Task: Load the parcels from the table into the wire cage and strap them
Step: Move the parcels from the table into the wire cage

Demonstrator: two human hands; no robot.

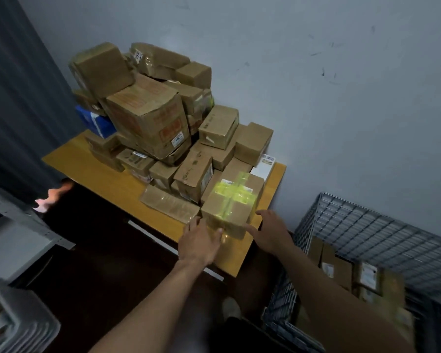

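- Head view, looking down at a wooden worktop (107, 179) pushed into the corner of a grey wall (341, 98).
- Pile (148, 115) of brown cardboard parcels covers the back half of the worktop. It is stacked highest at the worktop's far left and is lower toward its right end.
- Blue box (94, 122) is wedged in the pile at the worktop's back left, partly hidden.
- White parcel (262, 169) with a label lies at the worktop's right edge, against the wall.
- Flat parcel (168, 202) wrapped in clear tape lies near the worktop's front edge.
- Taped box (233, 202), brown with a cross of yellow-green tape on top, sits at the worktop's front right corner, just right of the flat parcel.
- Left hand (199, 244) has its fingers straight and spread, laid against the taped box's near-left face.
- Right hand (271, 231) is spread wide at the box's right side, thumb at its near corner. Cannot tell whether the fingers touch it.
- Neither hand is curled round the box, which rests on the worktop.
- Cage (367, 225), grey wire, stands on the floor just right of the worktop, against the wall.
- Loaded parcels (341, 271) lie inside the cage, brown with white labels, partly behind the right forearm.
- Dark curtain (23, 98) hangs left of the worktop, with a grey metal shelf (23, 220) below it.
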